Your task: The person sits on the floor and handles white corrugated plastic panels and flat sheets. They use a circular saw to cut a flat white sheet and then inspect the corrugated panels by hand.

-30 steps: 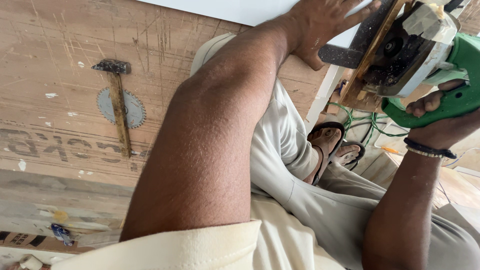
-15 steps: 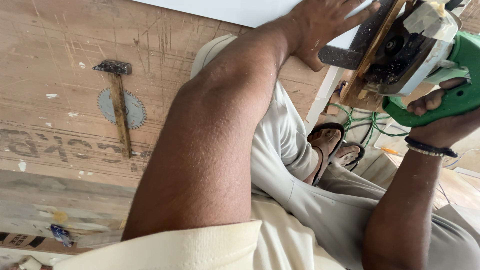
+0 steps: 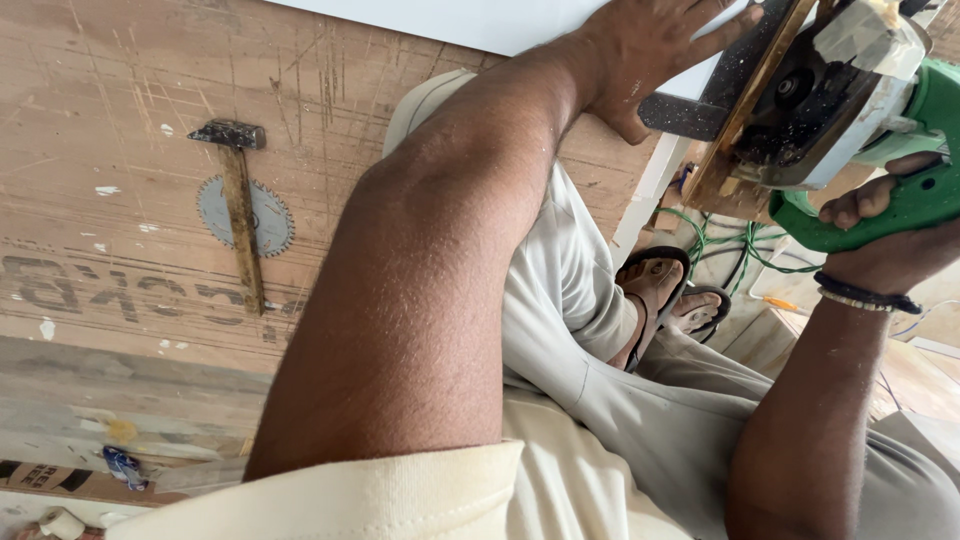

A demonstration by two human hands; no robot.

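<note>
My right hand (image 3: 890, 240) grips the green handle of a circular saw (image 3: 830, 110) at the upper right. The saw's dark base plate rests against the edge of a white board (image 3: 480, 20) that runs along the top. My left hand (image 3: 650, 50) lies flat on that board, fingers spread, right beside the saw's base plate. My left forearm crosses the middle of the view and hides much of the board's near edge.
A hammer (image 3: 240, 210) with a wooden handle lies on a loose round saw blade (image 3: 262, 215) on the scratched plywood surface (image 3: 110, 120) at left. My sandalled feet (image 3: 665, 295) and green cables (image 3: 735, 240) are below the saw. Scraps lie at the lower left.
The saw and my right hand have shifted slightly; otherwise both hands keep their places.
</note>
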